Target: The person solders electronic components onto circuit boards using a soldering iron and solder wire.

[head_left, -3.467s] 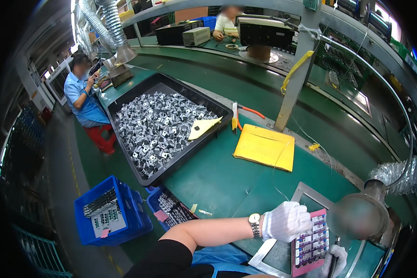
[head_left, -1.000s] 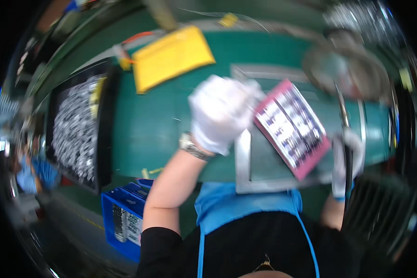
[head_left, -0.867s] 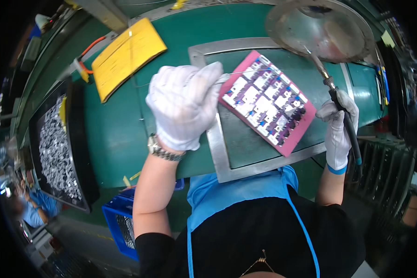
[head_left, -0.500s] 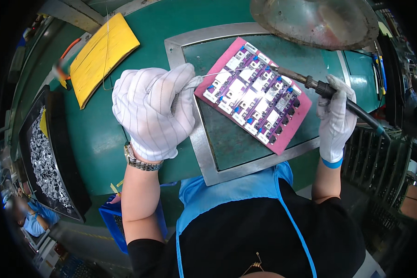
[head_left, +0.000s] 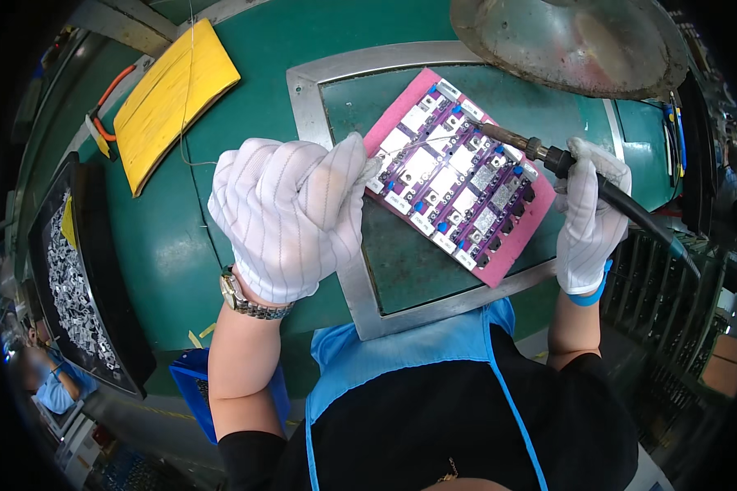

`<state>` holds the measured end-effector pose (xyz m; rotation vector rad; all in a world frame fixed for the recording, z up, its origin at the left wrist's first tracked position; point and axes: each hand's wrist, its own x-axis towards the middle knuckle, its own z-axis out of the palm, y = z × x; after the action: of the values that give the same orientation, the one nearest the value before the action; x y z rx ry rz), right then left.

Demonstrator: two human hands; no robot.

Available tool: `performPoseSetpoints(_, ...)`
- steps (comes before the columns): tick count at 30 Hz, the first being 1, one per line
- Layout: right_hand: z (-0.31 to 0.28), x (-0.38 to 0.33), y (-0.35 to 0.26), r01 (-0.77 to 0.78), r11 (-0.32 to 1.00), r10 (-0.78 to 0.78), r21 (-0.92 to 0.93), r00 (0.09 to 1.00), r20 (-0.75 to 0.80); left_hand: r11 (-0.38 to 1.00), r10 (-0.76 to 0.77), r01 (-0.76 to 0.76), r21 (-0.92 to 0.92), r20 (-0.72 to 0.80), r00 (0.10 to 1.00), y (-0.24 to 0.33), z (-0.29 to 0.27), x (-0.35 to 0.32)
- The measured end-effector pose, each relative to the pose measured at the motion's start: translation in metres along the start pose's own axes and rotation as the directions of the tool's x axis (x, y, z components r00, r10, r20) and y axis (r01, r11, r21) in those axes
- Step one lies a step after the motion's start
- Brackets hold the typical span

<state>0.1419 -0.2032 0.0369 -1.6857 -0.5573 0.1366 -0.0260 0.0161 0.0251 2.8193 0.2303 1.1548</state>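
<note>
My left hand (head_left: 291, 217), in a white striped glove, is closed in a pinch on a thin solder wire (head_left: 413, 146). The wire reaches out over a panel of purple circuit boards (head_left: 442, 176) with white blocks and small blue parts. Pink foam (head_left: 397, 114) lies under the panel, tilted on the bench. My right hand (head_left: 590, 221), also gloved, is wrapped round the dark handle of a soldering iron (head_left: 560, 160). The iron's tip points left at the panel's upper part; whether it touches is too small to tell. The wire's far end is apart from the tip.
A metal frame (head_left: 401, 319) surrounds the foam on the green bench (head_left: 168, 245). A large metal hood (head_left: 573, 45) hangs at the far right. Left stand a yellow board (head_left: 176, 98), a black tray (head_left: 119, 278) of small metallic parts and a blue bin (head_left: 190, 376).
My left hand has shifted down and slightly right, drawing the wire's end away from the iron's tip. The iron remains over the panel's upper part, still held in my right hand.
</note>
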Motion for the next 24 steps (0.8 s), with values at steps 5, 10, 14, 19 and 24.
performPoseSetpoints(5,0.002,-0.001,-0.003,0.092,0.977,-0.086,-0.192,0.996,0.037,0.999,0.036,-0.036,0.016,-0.045,0.998,-0.002,0.006,-0.003)
performPoseSetpoints(10,-0.001,0.0,0.004,0.246,0.912,-0.215,-0.329,0.968,0.128,0.998,0.043,-0.041,0.04,-0.042,0.998,-0.001,0.01,-0.008)
performPoseSetpoints(14,0.0,-0.001,0.003,0.26,0.906,-0.227,-0.332,0.964,0.138,0.997,0.078,-0.077,0.032,-0.053,0.996,-0.001,0.011,-0.007)
performPoseSetpoints(19,0.001,0.001,0.003,0.431,0.821,-0.373,-0.375,0.902,0.219,0.996,0.082,-0.082,0.018,0.0,0.997,0.0,0.011,-0.008)
performPoseSetpoints(24,0.0,0.002,0.002,0.559,0.738,-0.472,-0.379,0.828,0.303,0.997,0.077,-0.077,0.016,0.003,0.997,0.001,0.013,-0.01)
